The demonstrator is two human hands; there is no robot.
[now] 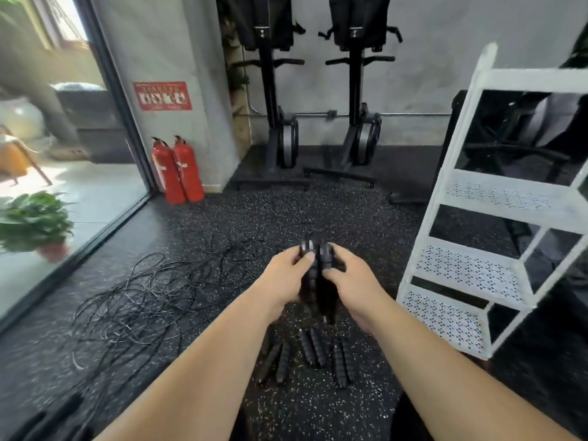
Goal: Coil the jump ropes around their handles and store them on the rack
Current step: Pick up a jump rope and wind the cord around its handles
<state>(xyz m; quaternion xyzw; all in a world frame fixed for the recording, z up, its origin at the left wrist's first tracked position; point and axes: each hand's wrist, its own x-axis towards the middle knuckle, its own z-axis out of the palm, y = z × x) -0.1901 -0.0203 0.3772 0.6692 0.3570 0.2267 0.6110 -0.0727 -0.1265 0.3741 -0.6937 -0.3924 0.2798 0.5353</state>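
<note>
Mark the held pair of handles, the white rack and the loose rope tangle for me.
held handles (318, 265), head view, ribbed grip section.
white rack (458, 272), head view, bare perforated shelf.
rope tangle (143, 297), head view, middle of the floor pile.

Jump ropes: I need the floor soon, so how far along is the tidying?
Barely started. Done: no rope shows on the shelves of the white rack. In hand: the left hand and right hand grip one pair of handles held together; whether rope is wound on it is too blurred to tell. Left: the tangle of rope on the floor and several loose handles below the hands.
</note>
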